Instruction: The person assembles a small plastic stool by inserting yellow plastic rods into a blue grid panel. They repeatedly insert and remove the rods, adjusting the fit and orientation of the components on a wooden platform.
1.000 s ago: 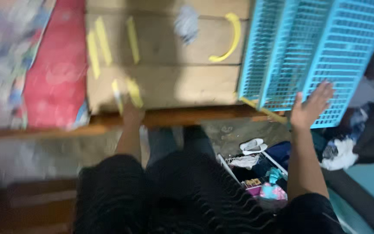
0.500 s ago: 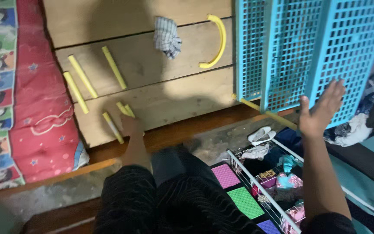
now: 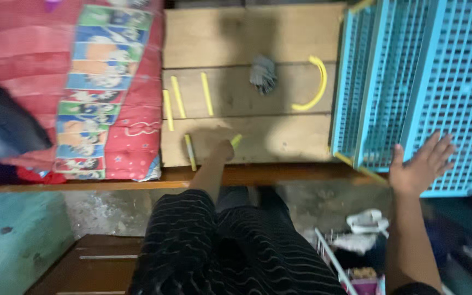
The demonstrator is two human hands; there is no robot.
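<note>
Your left hand (image 3: 224, 150) was down on the near plank of the wooden platform (image 3: 279, 145), curled closed over the near end of a short yellow stick (image 3: 236, 141) that poked out to its right. I judged the grip as closing on it, though blur hid the fingers themselves. Just to the left of that hand lay another yellow stick (image 3: 190, 152), apart from it, and farther away on the middle plank three more yellow sticks (image 3: 177, 97) lay side by side. Beyond those, a crumpled grey cloth (image 3: 263, 74) and a curved yellow strip (image 3: 311, 87) lay near each other on the same plank.

Your right hand (image 3: 419, 166) was spread open, fingers fanned, palm flat against the near lower face of the blue lattice basket (image 3: 411, 82), which stood tilted at the right edge of the platform. It gripped nothing; it only pressed.

The step in hand looked like picking up the sticks while bracing the basket. The lift called for a firm pinch and a steady right palm, lest the basket slide.

A red printed blanket (image 3: 105, 93) covered the platform's left part.
</note>
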